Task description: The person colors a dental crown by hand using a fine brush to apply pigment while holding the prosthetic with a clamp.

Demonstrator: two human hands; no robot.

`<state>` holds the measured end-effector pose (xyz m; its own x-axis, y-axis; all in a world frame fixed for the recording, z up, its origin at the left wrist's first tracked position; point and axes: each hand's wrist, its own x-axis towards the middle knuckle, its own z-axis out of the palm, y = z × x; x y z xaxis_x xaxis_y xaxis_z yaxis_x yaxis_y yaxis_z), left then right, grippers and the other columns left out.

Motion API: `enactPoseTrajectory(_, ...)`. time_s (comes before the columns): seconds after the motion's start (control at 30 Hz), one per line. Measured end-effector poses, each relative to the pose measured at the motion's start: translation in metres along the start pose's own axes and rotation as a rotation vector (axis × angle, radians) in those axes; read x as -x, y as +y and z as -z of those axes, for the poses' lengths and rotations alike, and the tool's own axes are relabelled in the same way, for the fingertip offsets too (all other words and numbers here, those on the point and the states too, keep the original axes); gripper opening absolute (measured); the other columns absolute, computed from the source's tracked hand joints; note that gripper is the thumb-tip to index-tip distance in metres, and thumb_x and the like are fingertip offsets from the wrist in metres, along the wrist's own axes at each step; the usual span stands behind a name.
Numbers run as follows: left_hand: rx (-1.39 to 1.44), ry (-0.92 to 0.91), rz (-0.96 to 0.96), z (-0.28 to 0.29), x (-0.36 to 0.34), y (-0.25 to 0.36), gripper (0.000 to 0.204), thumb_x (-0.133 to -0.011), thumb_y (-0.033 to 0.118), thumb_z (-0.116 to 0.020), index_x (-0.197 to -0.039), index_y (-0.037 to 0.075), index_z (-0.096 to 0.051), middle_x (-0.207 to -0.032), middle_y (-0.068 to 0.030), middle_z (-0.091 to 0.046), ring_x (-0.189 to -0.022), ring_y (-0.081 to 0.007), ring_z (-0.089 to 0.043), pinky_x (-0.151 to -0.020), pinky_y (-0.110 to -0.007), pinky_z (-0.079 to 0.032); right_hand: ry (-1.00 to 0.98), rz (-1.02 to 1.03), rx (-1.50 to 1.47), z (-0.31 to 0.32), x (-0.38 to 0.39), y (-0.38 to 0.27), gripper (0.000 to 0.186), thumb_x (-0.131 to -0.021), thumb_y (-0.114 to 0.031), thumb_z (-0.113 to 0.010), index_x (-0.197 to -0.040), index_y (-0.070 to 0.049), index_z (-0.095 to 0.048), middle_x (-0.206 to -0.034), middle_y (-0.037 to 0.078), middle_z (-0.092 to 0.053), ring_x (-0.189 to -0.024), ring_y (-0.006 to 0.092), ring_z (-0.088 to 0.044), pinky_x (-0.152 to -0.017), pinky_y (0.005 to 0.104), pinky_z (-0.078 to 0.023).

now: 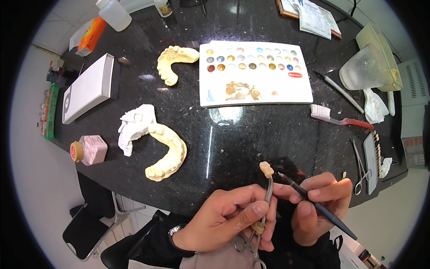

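Observation:
My left hand (237,214) is closed round a pair of locking forceps (269,193) with scissor-like finger rings and a band wound on the shanks. Clamped at their upper tip is a small tooth-coloured dental crown (266,169). In my right hand (323,204) is a slim dark fine-tipped brush (323,209), held like a pen. Its tip points at the crown from the right, with a small gap between them. Both hands are just over the near edge of the black table.
A white paint palette (255,92) with several coloured wells lies at the back centre. Yellowish dental casts (168,152) and crumpled white tissue (135,127) rest left. A pink-filled bottle (95,150) stands near the left edge. Rightward lie a red-handled toothbrush (342,120), scissor-like forceps (358,168) and a plastic cup (360,69).

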<state>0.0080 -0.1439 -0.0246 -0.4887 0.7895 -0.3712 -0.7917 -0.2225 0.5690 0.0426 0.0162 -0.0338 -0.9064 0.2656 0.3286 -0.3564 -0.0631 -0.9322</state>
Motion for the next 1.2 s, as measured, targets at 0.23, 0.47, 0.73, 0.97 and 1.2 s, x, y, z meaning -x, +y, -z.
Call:
enactPoseTrajectory(0.23,0.02,-0.002,0.03,0.002,0.002,0.004,0.027,-0.091,0.023,-0.037,-0.099,-0.001,-0.047,-0.077,-0.0045,-0.054,-0.064,-0.0125,-0.061,-0.052,-0.018,-0.046,-0.018,0.009,0.059,0.001,-0.001,0.002,0.024,-0.068,0.004,-0.062,-0.084,0.004,-0.045,-0.072,0.017,-0.056,-0.062,0.0185,-0.059,-0.053,0.0269,-0.049)
enactPoseTrajectory(0.47,0.041,0.084,0.026,-0.006,-0.002,0.009,0.032,-0.089,0.027,-0.04,-0.081,-0.004,-0.041,-0.062,-0.0124,-0.049,-0.053,-0.0191,-0.055,-0.05,-0.032,-0.05,-0.016,-0.047,0.133,0.001,-0.001,-0.001,0.024,-0.065,0.005,-0.063,-0.085,0.002,-0.049,-0.074,0.015,-0.055,-0.061,0.0191,-0.058,-0.052,0.0265,-0.049)
enactPoseTrajectory(0.73,0.09,0.052,-0.014,-0.002,0.0,0.0,0.03,-0.091,0.021,-0.036,-0.101,-0.006,-0.044,-0.076,-0.0073,-0.052,-0.063,-0.0156,-0.06,-0.054,-0.021,-0.05,0.002,0.013,-0.02,0.002,-0.005,0.003,0.022,-0.063,0.01,-0.059,-0.083,0.003,-0.052,-0.062,0.015,-0.056,-0.048,0.017,-0.054,-0.043,0.0244,-0.043)
enactPoseTrajectory(0.97,0.055,0.04,0.018,0.001,0.002,0.001,0.028,-0.091,0.022,-0.037,-0.097,-0.004,-0.046,-0.075,-0.0077,-0.053,-0.062,-0.0147,-0.06,-0.052,-0.019,-0.048,-0.104,0.028,-0.029,0.005,-0.013,0.003,0.023,-0.062,0.011,-0.059,-0.083,0.004,-0.052,-0.057,0.014,-0.054,-0.041,0.0155,-0.05,-0.039,0.0241,-0.039)
enactPoseTrajectory(1.2,-0.008,0.075,-0.006,-0.001,0.0,0.002,0.027,-0.09,0.025,-0.037,-0.084,-0.001,-0.044,-0.068,-0.005,-0.048,-0.056,-0.013,-0.056,-0.052,-0.021,-0.046,-0.014,-0.095,0.013,0.007,-0.005,-0.003,0.022,-0.06,0.006,-0.065,-0.08,0.001,-0.056,-0.068,0.013,-0.058,-0.057,0.0184,-0.057,-0.052,0.0248,-0.046)
